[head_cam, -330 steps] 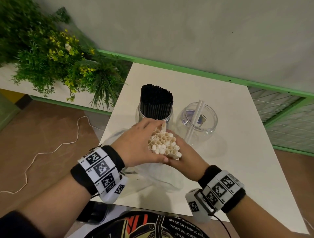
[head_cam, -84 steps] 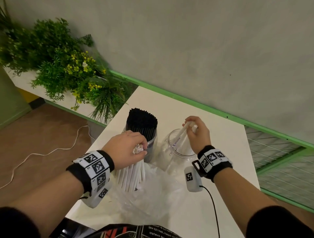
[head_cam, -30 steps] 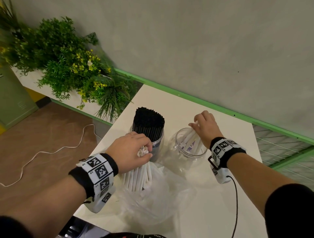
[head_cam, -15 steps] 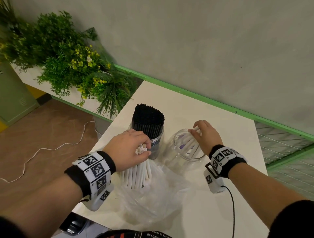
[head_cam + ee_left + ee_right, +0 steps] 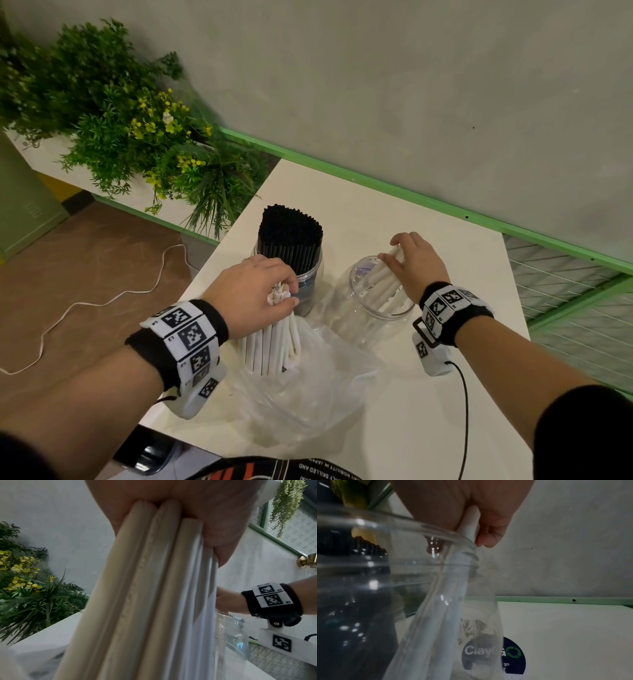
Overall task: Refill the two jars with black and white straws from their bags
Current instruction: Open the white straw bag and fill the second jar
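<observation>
White straws going into the clear jar

Our right hand grips a few white straws leaning in the clear jar — our left hand clutches the upright bundle in its plastic bag, beside the jar of black straws, on the white table.

You have white straws in a clear bag and black straws in a clear jar; the second jar is clear too, with a dark blue round sticker bearing white lettering and a green arrow ring. Your wristbands are black with white panels of black square codes. The table is white, its far edge trimmed green
</observation>
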{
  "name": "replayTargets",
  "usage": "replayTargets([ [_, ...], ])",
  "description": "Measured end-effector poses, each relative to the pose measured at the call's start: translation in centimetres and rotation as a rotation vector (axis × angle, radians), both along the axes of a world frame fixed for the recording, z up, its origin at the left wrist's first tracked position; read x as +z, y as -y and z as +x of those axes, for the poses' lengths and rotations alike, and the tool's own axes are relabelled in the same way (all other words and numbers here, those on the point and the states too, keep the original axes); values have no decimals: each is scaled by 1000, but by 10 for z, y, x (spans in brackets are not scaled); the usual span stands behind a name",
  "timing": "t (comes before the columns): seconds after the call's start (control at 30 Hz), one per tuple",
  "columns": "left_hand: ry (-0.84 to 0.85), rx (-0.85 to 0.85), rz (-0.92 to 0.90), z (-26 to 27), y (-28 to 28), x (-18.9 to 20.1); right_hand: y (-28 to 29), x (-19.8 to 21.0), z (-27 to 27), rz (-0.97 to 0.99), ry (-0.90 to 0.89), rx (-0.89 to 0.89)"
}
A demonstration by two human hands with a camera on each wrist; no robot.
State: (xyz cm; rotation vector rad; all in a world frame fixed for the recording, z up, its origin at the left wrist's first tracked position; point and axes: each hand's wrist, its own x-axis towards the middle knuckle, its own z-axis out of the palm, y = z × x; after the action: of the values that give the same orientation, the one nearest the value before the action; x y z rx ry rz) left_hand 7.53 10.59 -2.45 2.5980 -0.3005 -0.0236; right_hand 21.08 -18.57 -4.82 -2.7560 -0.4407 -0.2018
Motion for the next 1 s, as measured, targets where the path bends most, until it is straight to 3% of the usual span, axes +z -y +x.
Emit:
replayTargets([
  [0.13, -1, 2, 5, -1, 0, 0, -3, 1, 0, -108, -83, -27],
  [0.23, 7, -5, 14, -1, 0, 0, -7, 11, -7, -156, -14, -57],
  [0.33, 10, -9, 0, -2, 0, 0, -15, 32, -37, 121, 217, 8],
  [0.4, 13, -15, -1, -2, 0, 0, -27, 40, -67, 334, 257, 120],
  [0.57, 34, -60, -32, -5, -3, 1, -73, 12, -123, 551, -381, 358],
  [0.63, 41, -82, -78, -9, -4, 5, -91, 1, -126, 622, -542, 421],
  [0.7, 71, -87, -15, -14, -8, 9, -105, -6, -124, 676, -648, 460],
  [0.8, 8, 15, 139, -24, -23, 13, -114, -15, -122, 683, -675, 484],
  [0.9, -131, 52, 27, -38, -30, 6, -120, -13, -123, 711, -585, 548],
  [1.0, -102, 81, -37, -43, -25, -2, -125, -13, -123, 692, -520, 581],
])
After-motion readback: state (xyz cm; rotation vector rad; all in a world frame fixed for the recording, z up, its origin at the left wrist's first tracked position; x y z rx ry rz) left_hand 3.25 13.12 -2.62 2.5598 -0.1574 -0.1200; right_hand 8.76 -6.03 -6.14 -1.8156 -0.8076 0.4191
